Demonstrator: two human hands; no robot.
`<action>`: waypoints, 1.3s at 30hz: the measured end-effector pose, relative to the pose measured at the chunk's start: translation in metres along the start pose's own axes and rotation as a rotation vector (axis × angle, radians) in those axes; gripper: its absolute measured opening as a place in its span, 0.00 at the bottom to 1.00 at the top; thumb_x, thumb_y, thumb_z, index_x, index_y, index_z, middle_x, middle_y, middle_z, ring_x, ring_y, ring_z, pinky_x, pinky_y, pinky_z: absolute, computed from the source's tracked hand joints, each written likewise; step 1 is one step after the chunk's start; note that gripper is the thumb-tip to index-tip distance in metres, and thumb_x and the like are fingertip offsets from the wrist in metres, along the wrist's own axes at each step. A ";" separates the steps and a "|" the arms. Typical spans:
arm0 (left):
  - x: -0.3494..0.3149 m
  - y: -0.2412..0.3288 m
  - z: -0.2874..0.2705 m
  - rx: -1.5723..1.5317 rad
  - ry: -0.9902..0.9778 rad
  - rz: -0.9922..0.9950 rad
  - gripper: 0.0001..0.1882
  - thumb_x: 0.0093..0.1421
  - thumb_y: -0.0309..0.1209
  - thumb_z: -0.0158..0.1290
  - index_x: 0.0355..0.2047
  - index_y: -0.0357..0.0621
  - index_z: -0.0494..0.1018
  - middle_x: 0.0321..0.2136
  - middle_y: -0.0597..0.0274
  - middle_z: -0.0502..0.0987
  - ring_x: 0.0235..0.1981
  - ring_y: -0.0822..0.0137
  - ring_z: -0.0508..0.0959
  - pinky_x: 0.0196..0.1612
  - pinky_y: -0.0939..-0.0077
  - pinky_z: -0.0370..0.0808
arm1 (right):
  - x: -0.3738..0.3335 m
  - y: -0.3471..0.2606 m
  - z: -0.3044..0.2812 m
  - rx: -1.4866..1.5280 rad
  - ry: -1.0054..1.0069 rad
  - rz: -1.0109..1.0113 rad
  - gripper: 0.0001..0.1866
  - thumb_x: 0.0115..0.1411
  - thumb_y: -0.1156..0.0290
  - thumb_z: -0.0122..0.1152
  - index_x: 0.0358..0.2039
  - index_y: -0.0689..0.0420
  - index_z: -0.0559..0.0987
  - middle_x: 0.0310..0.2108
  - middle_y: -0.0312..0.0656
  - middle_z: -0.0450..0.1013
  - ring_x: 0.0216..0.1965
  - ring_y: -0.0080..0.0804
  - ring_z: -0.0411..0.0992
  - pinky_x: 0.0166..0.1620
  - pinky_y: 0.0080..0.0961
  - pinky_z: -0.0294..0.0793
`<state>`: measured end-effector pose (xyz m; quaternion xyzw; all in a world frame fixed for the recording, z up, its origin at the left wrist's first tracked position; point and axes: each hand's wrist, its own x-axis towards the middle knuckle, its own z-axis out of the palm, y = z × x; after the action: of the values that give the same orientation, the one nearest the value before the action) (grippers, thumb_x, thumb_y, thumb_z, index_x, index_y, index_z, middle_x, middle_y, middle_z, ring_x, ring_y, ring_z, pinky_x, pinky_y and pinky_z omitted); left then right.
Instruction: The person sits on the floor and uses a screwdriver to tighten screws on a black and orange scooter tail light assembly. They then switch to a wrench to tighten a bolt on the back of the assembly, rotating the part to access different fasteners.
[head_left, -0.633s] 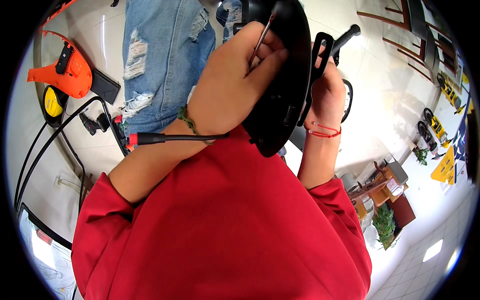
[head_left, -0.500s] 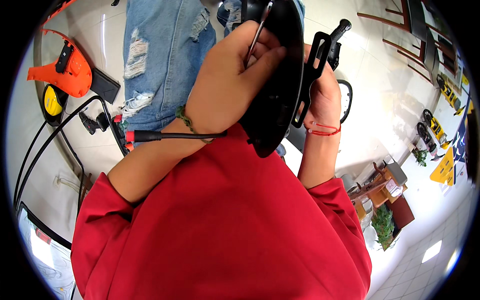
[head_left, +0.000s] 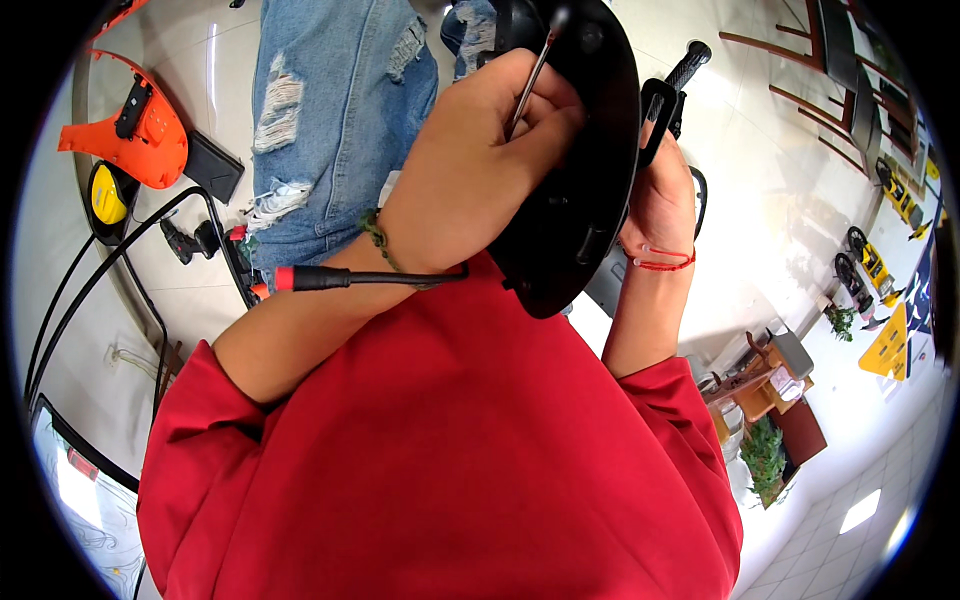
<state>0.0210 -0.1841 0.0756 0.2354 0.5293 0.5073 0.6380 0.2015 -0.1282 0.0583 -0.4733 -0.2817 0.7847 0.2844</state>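
My left hand [head_left: 480, 165] is closed, with a thin metal rod-like tool [head_left: 532, 82] between its fingers. The tool slants up across the face of a black curved panel [head_left: 590, 190], and those fingertips are close against the panel. Along the panel's right edge my right hand [head_left: 660, 190] grips it from behind, next to a black slotted bracket [head_left: 657, 112]; most of its fingers are hidden. A black cable with a red-ended plug [head_left: 325, 278] lies across my left forearm.
An orange shell part [head_left: 150, 135], a black box [head_left: 212, 168] and a yellow-and-black piece [head_left: 107, 195] are at the left. A power drill [head_left: 180, 240] lies on the floor. Behind the panel a black handlebar grip [head_left: 688, 65] sticks out. Dark chairs [head_left: 835, 70] stand at the upper right.
The black panel and both hands have shifted slightly right. The panel has turned, showing more of its face and less of the bracket. The tool still sits in my left hand.
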 end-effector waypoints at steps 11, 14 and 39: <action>0.004 0.004 -0.002 0.094 -0.019 0.009 0.06 0.62 0.25 0.56 0.35 0.35 0.71 0.21 0.66 0.74 0.21 0.79 0.72 0.25 0.83 0.68 | 0.002 0.003 0.005 0.030 0.078 -0.019 0.16 0.70 0.63 0.52 0.49 0.62 0.76 0.29 0.29 0.75 0.12 0.07 0.62 0.11 0.07 0.50; 0.005 0.004 -0.001 0.126 -0.026 0.017 0.06 0.62 0.25 0.57 0.35 0.36 0.71 0.20 0.67 0.74 0.20 0.80 0.72 0.24 0.84 0.67 | 0.000 -0.003 -0.001 0.016 -0.017 0.036 0.16 0.70 0.63 0.53 0.48 0.62 0.76 0.31 0.31 0.75 0.18 0.08 0.67 0.16 0.06 0.58; 0.008 -0.004 0.004 0.199 -0.023 0.086 0.03 0.64 0.23 0.50 0.38 0.39 0.71 0.21 0.74 0.71 0.19 0.84 0.67 0.22 0.87 0.63 | 0.017 0.001 -0.025 0.069 -0.120 0.037 0.18 0.66 0.65 0.56 0.48 0.67 0.74 0.34 0.38 0.77 0.24 0.14 0.72 0.20 0.07 0.65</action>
<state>0.0263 -0.1779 0.0700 0.3261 0.5590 0.4765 0.5951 0.2176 -0.1125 0.0379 -0.4203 -0.2621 0.8260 0.2688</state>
